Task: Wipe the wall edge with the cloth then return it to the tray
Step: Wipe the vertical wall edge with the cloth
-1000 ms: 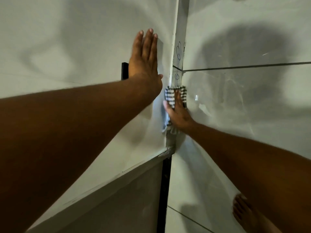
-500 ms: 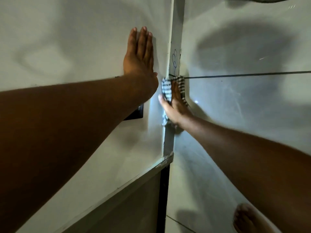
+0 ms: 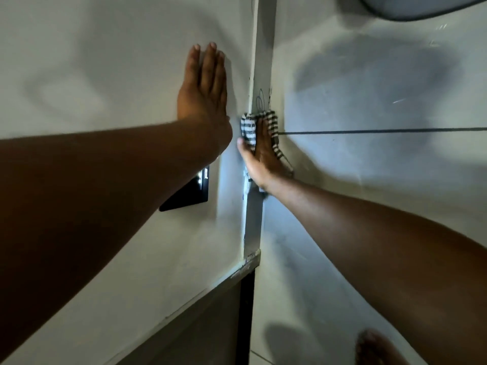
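The wall edge (image 3: 259, 61) is a narrow pale vertical strip running down the middle of the head view, with faint pen scribbles on it. A black-and-white striped cloth (image 3: 249, 129) is wrapped around this edge. My right hand (image 3: 259, 156) presses the cloth flat against the strip, fingers pointing up, just below the scribbles. My left hand (image 3: 204, 85) lies flat on the white wall to the left of the edge, fingers together and pointing up, holding nothing. No tray is clearly identifiable.
A black switch plate (image 3: 193, 192) sits on the left wall under my left forearm. A dark grout line (image 3: 382, 131) crosses the tiled right wall. A grey rounded object (image 3: 421, 6) shows at top right. My bare foot (image 3: 376, 349) is on the floor at bottom right.
My right hand has slid the cloth upward along the wall edge, from below the grout line to level with it. My left hand stays flat on the wall.
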